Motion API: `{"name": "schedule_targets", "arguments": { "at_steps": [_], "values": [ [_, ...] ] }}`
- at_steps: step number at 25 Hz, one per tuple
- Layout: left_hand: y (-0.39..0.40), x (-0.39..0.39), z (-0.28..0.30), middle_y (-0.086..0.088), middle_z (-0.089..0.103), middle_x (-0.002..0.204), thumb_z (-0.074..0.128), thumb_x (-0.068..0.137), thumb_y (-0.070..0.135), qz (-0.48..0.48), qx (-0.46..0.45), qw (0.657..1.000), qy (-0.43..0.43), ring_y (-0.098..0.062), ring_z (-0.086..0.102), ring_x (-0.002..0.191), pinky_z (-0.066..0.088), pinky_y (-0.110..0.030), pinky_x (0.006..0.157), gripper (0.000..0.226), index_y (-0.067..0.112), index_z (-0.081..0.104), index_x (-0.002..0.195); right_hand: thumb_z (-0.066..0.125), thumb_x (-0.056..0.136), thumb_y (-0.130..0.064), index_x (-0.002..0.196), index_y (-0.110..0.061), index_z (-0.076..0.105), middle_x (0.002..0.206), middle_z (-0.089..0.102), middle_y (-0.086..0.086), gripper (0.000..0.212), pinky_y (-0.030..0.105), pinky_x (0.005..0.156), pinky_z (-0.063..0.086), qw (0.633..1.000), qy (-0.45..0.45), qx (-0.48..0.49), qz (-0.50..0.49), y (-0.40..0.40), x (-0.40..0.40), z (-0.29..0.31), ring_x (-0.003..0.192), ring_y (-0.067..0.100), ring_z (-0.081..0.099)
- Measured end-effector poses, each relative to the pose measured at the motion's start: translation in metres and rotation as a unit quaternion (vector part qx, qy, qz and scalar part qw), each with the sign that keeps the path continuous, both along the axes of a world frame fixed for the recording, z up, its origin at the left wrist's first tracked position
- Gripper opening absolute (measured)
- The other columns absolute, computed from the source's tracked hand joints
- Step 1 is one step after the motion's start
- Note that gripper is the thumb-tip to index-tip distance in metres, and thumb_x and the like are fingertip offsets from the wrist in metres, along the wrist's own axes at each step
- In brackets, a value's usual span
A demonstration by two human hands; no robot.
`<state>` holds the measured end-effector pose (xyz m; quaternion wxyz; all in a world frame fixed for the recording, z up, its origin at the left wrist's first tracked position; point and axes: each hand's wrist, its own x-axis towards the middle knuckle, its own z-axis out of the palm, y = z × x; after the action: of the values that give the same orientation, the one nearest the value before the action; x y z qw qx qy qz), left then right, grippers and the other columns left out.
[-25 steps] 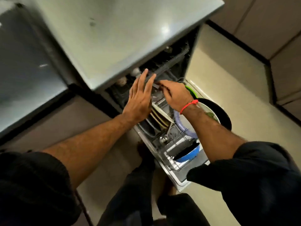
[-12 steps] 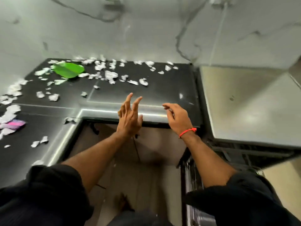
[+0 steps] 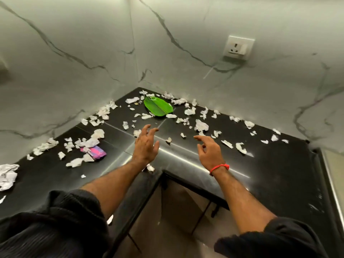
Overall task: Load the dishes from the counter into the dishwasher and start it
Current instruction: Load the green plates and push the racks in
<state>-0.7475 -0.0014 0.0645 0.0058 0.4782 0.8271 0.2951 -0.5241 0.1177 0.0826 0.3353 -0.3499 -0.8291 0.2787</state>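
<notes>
Only sleeves (image 3: 55, 229) cut off below.

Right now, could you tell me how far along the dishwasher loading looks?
Done: cannot be judged here, as the dishwasher is out of view. In hand: nothing; the left hand and right hand hover open above the black counter. Left: the green leaf-shaped plate lies in the back corner among torn paper scraps, then starting the machine.

walls (image 3: 83, 34): grey-veined marble | socket (image 3: 238, 47): white | cabinet (image 3: 178, 211): beige
</notes>
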Motion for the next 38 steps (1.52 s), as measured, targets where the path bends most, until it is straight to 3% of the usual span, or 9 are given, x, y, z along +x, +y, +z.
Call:
{"name": "schedule_targets", "arguments": {
  "at_steps": [5, 11, 14, 24, 26, 29, 31, 34, 38],
  "values": [
    [0.031, -0.058, 0.001, -0.010, 0.026, 0.157, 0.064, 0.092, 0.015, 0.028, 0.016, 0.998, -0.060, -0.026, 0.064, 0.102, 0.048, -0.051, 0.102, 0.047, 0.018, 0.052, 0.138, 0.059, 0.089, -0.002, 0.112, -0.018, 0.069, 0.113, 0.060, -0.003, 0.029, 0.021, 0.079, 0.050, 0.999, 0.005, -0.030, 0.036, 0.035, -0.067, 0.001, 0.075, 0.012, 0.061],
    [0.092, -0.089, -0.014, -0.010, 0.023, 0.158, 0.066, 0.092, 0.012, 0.047, 0.021, 0.994, -0.100, -0.029, 0.057, 0.122, 0.047, -0.046, 0.106, 0.050, 0.016, 0.049, 0.139, 0.062, 0.088, -0.009, 0.109, -0.023, 0.071, 0.081, 0.068, -0.002, 0.026, 0.032, 0.073, 0.056, 0.985, 0.013, -0.172, 0.009, 0.100, -0.131, -0.022, 0.068, 0.020, 0.063],
    [0.123, -0.106, -0.021, -0.011, 0.024, 0.158, 0.067, 0.092, 0.011, 0.079, 0.027, 0.989, -0.121, -0.027, 0.046, 0.134, 0.040, -0.038, 0.110, 0.053, 0.014, 0.047, 0.141, 0.065, 0.086, -0.009, 0.102, -0.027, 0.070, 0.091, 0.071, -0.005, 0.024, 0.042, 0.077, 0.059, 0.970, 0.046, -0.237, 0.013, 0.135, -0.165, -0.034, 0.083, 0.024, 0.069],
    [0.181, -0.141, -0.074, -0.018, 0.027, 0.159, 0.088, 0.075, 0.019, 0.133, -0.117, 0.958, -0.227, -0.034, 0.030, 0.147, 0.034, -0.044, 0.117, 0.117, 0.017, 0.008, 0.160, 0.058, 0.092, 0.005, 0.113, -0.005, 0.056, 0.074, 0.053, 0.008, 0.023, 0.021, 0.051, 0.045, 0.842, 0.104, -0.529, 0.006, 0.189, -0.267, -0.065, 0.064, 0.016, 0.051],
    [0.182, -0.144, -0.079, -0.016, 0.027, 0.161, 0.088, 0.074, 0.023, 0.128, -0.131, 0.958, -0.221, -0.031, 0.027, 0.149, 0.032, -0.040, 0.117, 0.120, 0.016, 0.005, 0.160, 0.061, 0.092, 0.000, 0.102, -0.010, 0.058, 0.077, 0.056, 0.013, 0.014, 0.027, 0.062, 0.046, 0.811, 0.100, -0.576, 0.000, 0.190, -0.289, -0.065, 0.075, 0.025, 0.058],
    [0.184, -0.153, -0.082, -0.015, 0.029, 0.160, 0.089, 0.073, 0.026, 0.119, -0.143, 0.958, -0.219, -0.030, 0.030, 0.148, 0.032, -0.036, 0.114, 0.123, 0.015, 0.004, 0.160, 0.060, 0.096, -0.016, 0.112, -0.005, 0.061, 0.126, 0.061, 0.024, 0.020, 0.048, 0.100, 0.049, 0.781, 0.072, -0.620, -0.032, 0.199, -0.316, -0.076, 0.121, 0.040, 0.057],
    [0.185, -0.155, -0.085, -0.015, 0.027, 0.161, 0.089, 0.074, 0.027, 0.111, -0.160, 0.958, -0.209, -0.031, 0.026, 0.149, 0.033, -0.039, 0.115, 0.124, 0.015, 0.001, 0.160, 0.059, 0.096, -0.021, 0.123, 0.000, 0.057, 0.132, 0.058, 0.023, 0.034, 0.039, 0.082, 0.059, 0.763, 0.085, -0.636, -0.075, 0.205, -0.331, -0.082, 0.099, 0.038, 0.068],
    [0.184, -0.154, -0.089, -0.014, 0.021, 0.164, 0.088, 0.075, 0.028, 0.112, -0.160, 0.958, -0.211, -0.031, 0.019, 0.152, 0.030, -0.045, 0.119, 0.124, 0.018, -0.003, 0.160, 0.068, 0.090, -0.018, 0.087, -0.010, 0.058, 0.087, 0.065, 0.014, 0.013, 0.014, 0.032, 0.029, 0.768, 0.113, -0.612, -0.150, 0.210, -0.353, -0.091, 0.049, 0.014, 0.041],
    [0.178, -0.154, -0.089, -0.015, 0.022, 0.164, 0.088, 0.075, 0.027, 0.123, -0.135, 0.953, -0.243, -0.029, 0.021, 0.152, 0.027, -0.040, 0.119, 0.122, 0.019, 0.001, 0.161, 0.073, 0.082, -0.009, 0.069, -0.017, 0.049, 0.068, 0.051, 0.001, 0.028, 0.024, 0.044, 0.032, 0.780, 0.113, -0.597, -0.152, 0.209, -0.357, -0.097, 0.052, 0.012, 0.041]
  ]
}}
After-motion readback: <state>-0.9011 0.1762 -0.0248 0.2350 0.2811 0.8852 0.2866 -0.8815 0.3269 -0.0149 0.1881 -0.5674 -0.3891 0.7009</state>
